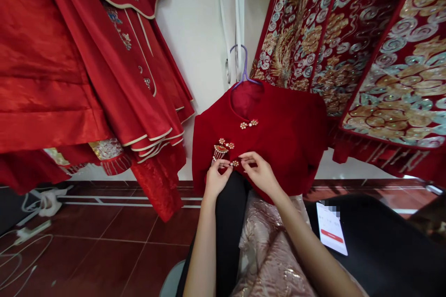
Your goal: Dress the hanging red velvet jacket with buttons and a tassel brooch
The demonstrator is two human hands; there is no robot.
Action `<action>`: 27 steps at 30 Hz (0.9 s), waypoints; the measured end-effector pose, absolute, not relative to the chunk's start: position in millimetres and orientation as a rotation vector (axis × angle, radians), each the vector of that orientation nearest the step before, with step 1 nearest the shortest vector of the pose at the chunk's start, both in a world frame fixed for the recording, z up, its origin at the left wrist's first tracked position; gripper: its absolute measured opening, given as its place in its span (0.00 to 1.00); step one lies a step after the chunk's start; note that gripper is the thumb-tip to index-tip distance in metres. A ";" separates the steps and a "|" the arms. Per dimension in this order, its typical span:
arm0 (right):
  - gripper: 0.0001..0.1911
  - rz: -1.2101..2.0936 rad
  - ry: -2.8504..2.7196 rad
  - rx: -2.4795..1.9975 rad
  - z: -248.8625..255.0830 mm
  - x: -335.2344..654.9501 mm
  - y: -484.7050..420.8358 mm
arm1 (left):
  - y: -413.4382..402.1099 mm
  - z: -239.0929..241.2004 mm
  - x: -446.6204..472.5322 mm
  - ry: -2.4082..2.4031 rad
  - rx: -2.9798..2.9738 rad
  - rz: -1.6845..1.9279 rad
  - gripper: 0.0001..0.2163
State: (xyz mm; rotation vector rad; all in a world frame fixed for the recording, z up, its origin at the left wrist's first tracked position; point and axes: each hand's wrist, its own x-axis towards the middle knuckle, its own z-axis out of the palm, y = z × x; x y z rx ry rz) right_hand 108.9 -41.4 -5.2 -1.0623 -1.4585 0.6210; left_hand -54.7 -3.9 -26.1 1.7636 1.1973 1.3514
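A dark red jacket (285,120) hangs in front of me on a purple hanger (245,67), its lower part over my lap. Gold flower clasps run down its front: a closed-looking upper clasp (248,124) near the collar and a lower flower clasp (234,164) between my hands. Beside these, a fan-shaped tassel brooch (220,150) sits on the jacket. My left hand (218,177) pinches the left end of the lower clasp with thumb and fingertips. Bent inward, my right hand (259,172) grips the jacket's front just right of that clasp.
Red garments (104,65) hang at left, and a heavily embroidered garment (393,55) hangs at right. A lit phone (331,229) lies on a black surface (390,241) to my right. Shiny pink fabric (266,246) covers my lap. Cables and white shoes (49,203) are at lower left.
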 end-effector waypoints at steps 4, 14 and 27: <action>0.12 0.620 -1.481 -1.100 -15.2 101.3 -35.9 | -4.8 -24.0 -55.4 1.164 1.776 1.375 0.06; 0.13 0.736 -1.491 -1.108 -15.3 106.5 -34.6 | -6.6 -19.0 -55.2 1.035 1.645 1.417 0.06; 0.15 0.921 -1.430 -1.040 -17.3 109.0 -32.5 | -7.3 -17.5 -54.4 1.032 1.575 1.444 0.06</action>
